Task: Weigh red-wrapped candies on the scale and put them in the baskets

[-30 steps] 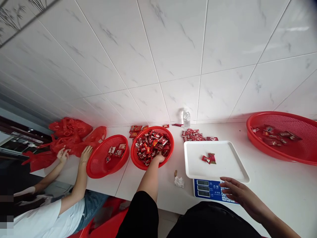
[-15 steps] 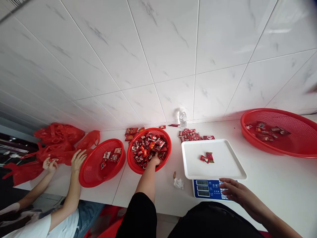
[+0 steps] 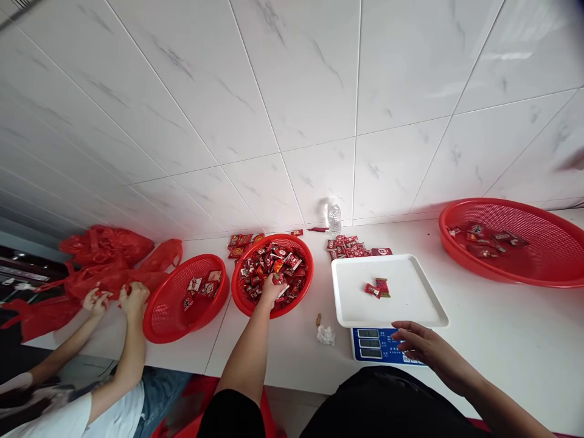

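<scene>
My left hand (image 3: 272, 292) is over the full red basket (image 3: 309, 286), its fingers closed on a small red-wrapped candy (image 3: 277, 278). Many similar red packets (image 3: 258, 267) fill that basket. My right hand (image 3: 426, 345) hovers at the front edge of the white tray (image 3: 410, 298), fingers apart and holding nothing. Beneath the tray stands a scale (image 3: 360, 359) with a blue panel, partly covered by that hand. Two small red packets, a candy (image 3: 373, 290) and a darker-edged one (image 3: 382, 287), lie on the tray.
Red packets are piled by the wall behind the tray (image 3: 347, 247) near a clear bottle (image 3: 334, 218). Crumpled tissue (image 3: 325, 335) lies in front. Other red baskets stand left (image 3: 159, 316) and right (image 3: 511, 277). A co-worker's hands (image 3: 134, 298) handle red plastic bags (image 3: 107, 246).
My left hand has come up from among the packets and shifted slightly left, now with a candy visible in its fingers. The co-worker's nearer hand has moved left and lower.
</scene>
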{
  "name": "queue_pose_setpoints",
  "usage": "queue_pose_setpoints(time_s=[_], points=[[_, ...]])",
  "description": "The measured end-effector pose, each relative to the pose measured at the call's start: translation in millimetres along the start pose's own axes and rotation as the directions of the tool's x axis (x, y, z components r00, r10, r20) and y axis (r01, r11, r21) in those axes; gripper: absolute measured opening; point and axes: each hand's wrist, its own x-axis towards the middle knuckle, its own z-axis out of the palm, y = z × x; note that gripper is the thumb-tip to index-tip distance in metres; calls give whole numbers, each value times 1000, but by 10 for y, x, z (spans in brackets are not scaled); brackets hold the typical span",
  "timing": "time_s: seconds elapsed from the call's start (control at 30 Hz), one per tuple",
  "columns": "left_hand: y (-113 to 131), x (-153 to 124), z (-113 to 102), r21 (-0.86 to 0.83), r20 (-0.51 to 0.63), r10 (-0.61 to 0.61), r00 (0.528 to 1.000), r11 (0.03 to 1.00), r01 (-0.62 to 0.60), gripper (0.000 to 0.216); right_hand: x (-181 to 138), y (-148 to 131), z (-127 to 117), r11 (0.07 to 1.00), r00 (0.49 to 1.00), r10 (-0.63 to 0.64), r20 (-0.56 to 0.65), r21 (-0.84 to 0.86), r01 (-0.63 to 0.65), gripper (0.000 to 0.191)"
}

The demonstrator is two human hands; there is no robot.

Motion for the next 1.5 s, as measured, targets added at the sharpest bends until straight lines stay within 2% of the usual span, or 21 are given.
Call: queue_pose_setpoints(time_s=[0.07,0.13,0.17,0.23,0.27,0.33,0.47,0.57,0.63,0.73,0.93,1.07,1.23,1.33,1.5], points=[[78,-73,-12,-36,-42,28,999,999,-30,43,-2,0,-1,1000,1000,-4,10,-4,4,40],[174,-206,57,-112,-31,55,998,992,-59,43,-8,-18,10,1000,1000,-11,16,-2,11,40],[223,-298,133,-184,6,72,997,980,-70,43,-10,-32,22,1000,1000,-13,20,2,13,40],[311,-536,374,-399,158,124,980,916,-51,43,-8,-68,59,1000,999,-19,30,20,18,40],[344,-675,531,-486,231,155,961,874,-24,45,-5,-87,84,999,999,-19,36,31,18,40],[384,-973,885,-546,399,169,902,834,85,45,2,-125,138,998,998,-12,58,61,9,43],[392,-1481,1522,-485,645,90,759,816,316,46,-11,-189,221,986,990,-49,131,164,27,57],[414,-1677,1781,-409,729,58,682,836,365,44,-35,-204,223,968,981,-104,163,242,63,60],[457,-1722,1849,-379,753,48,657,847,372,44,-27,-183,189,964,984,-98,150,262,56,56],[533,-1702,1861,-372,747,55,663,860,349,45,33,-119,99,957,993,-65,100,287,34,49],[539,-1529,1842,-322,652,41,757,919,227,45,135,-86,-93,940,994,-97,-44,323,106,46],[493,-1459,1834,-270,607,27,794,947,174,46,162,-127,-162,940,991,-100,-93,316,125,47],[438,-1469,1790,-293,611,49,790,941,168,43,202,-153,-190,942,991,-101,-93,312,125,54],[375,-1479,1758,-311,601,45,798,933,181,45,217,-177,-192,945,987,-150,-56,285,159,65],[283,-1468,1727,-298,584,-8,811,928,223,53,248,-168,-185,970,966,-223,-134,73,234,77]])
